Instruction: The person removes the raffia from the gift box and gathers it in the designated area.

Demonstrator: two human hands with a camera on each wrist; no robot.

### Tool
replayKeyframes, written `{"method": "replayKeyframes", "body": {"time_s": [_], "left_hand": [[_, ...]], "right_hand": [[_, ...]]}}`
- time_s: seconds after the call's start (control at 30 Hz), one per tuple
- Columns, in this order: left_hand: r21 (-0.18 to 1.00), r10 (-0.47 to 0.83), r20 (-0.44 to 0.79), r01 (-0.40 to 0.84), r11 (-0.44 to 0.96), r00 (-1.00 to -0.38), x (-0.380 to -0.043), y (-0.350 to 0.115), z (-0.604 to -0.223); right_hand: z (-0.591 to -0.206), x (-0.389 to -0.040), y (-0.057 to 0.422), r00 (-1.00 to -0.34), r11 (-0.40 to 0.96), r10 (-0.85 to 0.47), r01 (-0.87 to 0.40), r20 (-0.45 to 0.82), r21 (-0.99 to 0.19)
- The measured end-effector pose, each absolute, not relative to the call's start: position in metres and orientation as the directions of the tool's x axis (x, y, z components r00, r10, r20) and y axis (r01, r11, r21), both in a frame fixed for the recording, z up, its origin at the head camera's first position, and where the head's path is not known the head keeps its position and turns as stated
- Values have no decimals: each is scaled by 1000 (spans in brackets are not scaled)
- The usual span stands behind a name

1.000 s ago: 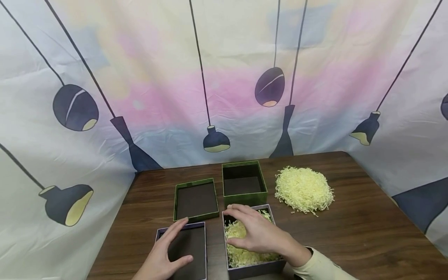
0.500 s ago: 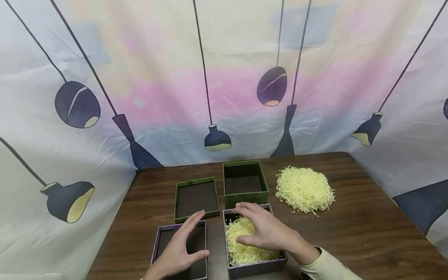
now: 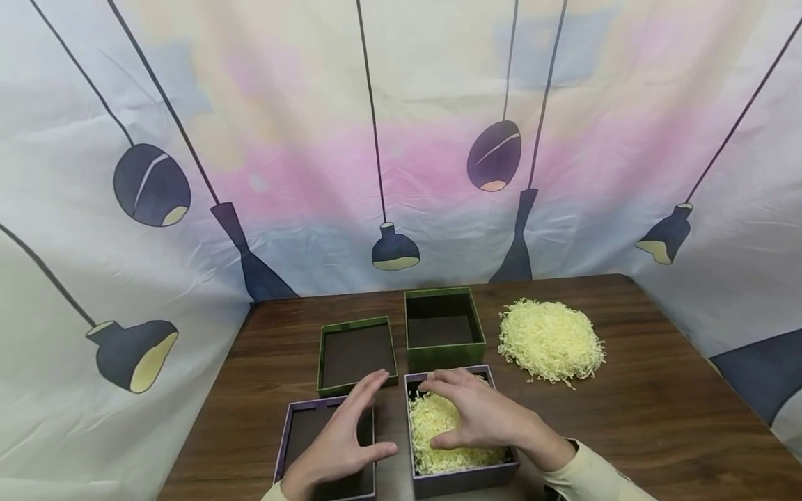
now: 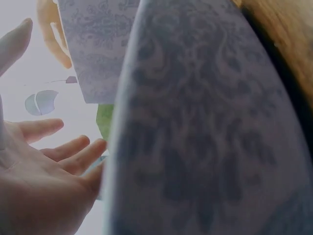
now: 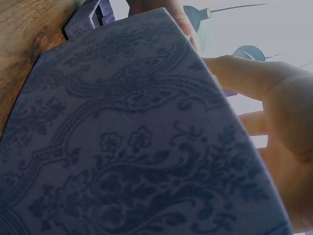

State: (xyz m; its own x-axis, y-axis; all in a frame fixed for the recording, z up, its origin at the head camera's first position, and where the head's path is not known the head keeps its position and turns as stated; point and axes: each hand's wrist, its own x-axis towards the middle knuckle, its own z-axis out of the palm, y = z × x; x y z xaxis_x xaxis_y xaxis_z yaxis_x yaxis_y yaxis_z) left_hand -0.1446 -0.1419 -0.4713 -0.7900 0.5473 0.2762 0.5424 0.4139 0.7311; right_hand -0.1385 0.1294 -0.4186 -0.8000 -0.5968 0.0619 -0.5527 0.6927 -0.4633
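My right hand hovers over a purple patterned box with its fingers spread and slightly bent. Pale yellow shredded paper fills much of this box; whether the fingertips touch it I cannot tell. To the left lies a shallow purple lid, hollow side up. Above that lid my left hand is held with long fingers and the thumb apart, holding nothing. Close up in the left wrist view, a patterned side wall partly hides the left hand. The box's wall fills most of the right wrist view.
Behind the purple box stands a green box with a dark inside. A green lid lies left of it, hollow side up. A heap of yellow shredded paper sits at right on the wooden table. Printed cloth hangs behind.
My left hand has moved right across the purple lid, towards the box. My right hand has shifted slightly right over the shredded paper. The whole head view has drifted a little.
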Motion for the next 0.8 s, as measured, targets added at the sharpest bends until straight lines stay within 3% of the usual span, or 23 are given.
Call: {"method": "replayKeyframes", "body": {"time_s": [0.33,0.8], "left_hand": [[763,612,219,525,378,-760,-148,-127,-471],[773,655,137,494,399,-743,-146,-115,-472]], "right_hand": [[-422,-144,122,-776,743,-622,-542,-104,-393],[-430,-146,120,-743,755,-648,-595,-171,-277]]}}
